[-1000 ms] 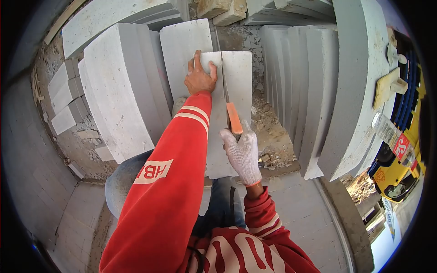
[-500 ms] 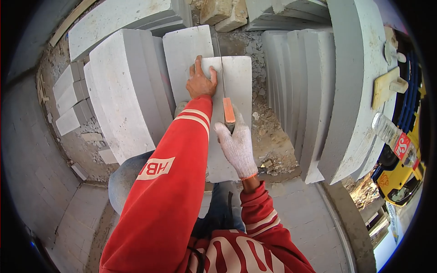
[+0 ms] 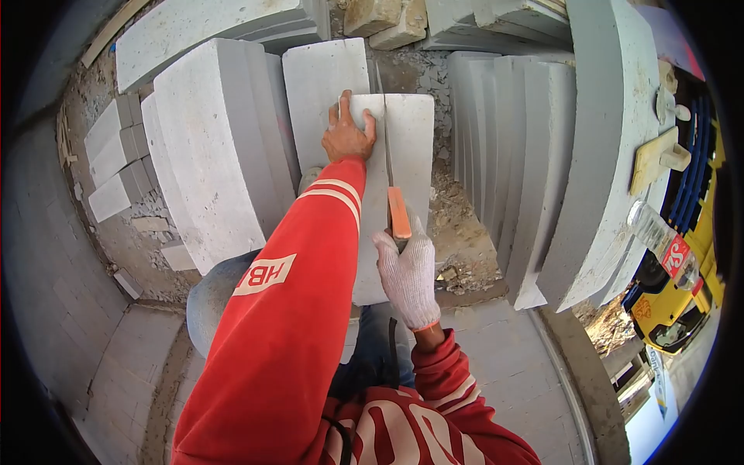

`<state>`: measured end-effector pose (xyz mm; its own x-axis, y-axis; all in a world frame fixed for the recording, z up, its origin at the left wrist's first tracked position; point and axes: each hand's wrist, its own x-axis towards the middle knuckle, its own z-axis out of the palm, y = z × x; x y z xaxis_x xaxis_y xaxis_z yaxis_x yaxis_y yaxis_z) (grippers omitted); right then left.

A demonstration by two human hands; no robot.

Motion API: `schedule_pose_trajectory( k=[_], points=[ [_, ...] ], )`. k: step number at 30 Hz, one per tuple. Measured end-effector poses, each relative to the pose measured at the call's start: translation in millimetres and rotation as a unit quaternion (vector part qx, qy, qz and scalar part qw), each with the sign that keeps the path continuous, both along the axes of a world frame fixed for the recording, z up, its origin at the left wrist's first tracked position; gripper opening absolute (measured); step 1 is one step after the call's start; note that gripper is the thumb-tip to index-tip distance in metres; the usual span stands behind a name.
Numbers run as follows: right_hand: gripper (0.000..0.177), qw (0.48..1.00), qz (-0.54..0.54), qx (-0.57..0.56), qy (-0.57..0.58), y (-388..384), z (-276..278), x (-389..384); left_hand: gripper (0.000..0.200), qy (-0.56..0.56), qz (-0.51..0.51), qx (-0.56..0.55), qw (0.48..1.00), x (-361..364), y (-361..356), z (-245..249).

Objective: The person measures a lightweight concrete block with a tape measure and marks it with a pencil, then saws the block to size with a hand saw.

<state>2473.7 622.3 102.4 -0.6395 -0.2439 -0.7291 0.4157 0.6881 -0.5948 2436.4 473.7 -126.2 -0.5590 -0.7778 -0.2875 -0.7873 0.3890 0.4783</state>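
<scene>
My bare left hand presses on the top of a pale grey block, its fingers spread. In a white knitted glove, my right hand is closed round the handle of a saw with an orange part. The thin blade runs away from me along a straight cut in the block, to the right of my left hand. Beneath and behind lies another pale block. The glove hides part of the handle.
Large grey blocks stand in rows at the left and right. Smaller blocks lie far left. A plastic bottle and a trowel-like tool rest on the right-hand blocks. Rubble covers the ground between the rows.
My right hand has pulled the saw back toward me, and less of the blade shows beyond the block's far edge. My left hand stays on the block. The view has shifted slightly.
</scene>
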Motion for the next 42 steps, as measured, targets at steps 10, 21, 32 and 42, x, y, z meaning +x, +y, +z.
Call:
schedule_pose_trajectory(
  k=[10, 21, 32, 42],
  points=[
    [0.051, 1.0, 0.016, -0.015, -0.005, -18, -67, -40, 0.061, -0.005, 0.001, 0.02, 1.0, 5, 3, -1],
    [0.023, 0.997, 0.023, -0.04, 0.065, -15, -87, -43, 0.062, 0.002, -0.002, 0.002, 1.0, 2, 3, -3],
    [0.031, 0.996, -0.037, 0.021, -0.073, -2, -18, -35, 0.062, -0.003, 0.005, 0.02, 1.0, 5, 4, -1],
    [0.042, 0.996, -0.041, -0.053, -0.062, -42, -65, -83, 0.061, -0.012, 0.005, 0.037, 0.999, 5, 1, -1]
  ],
)
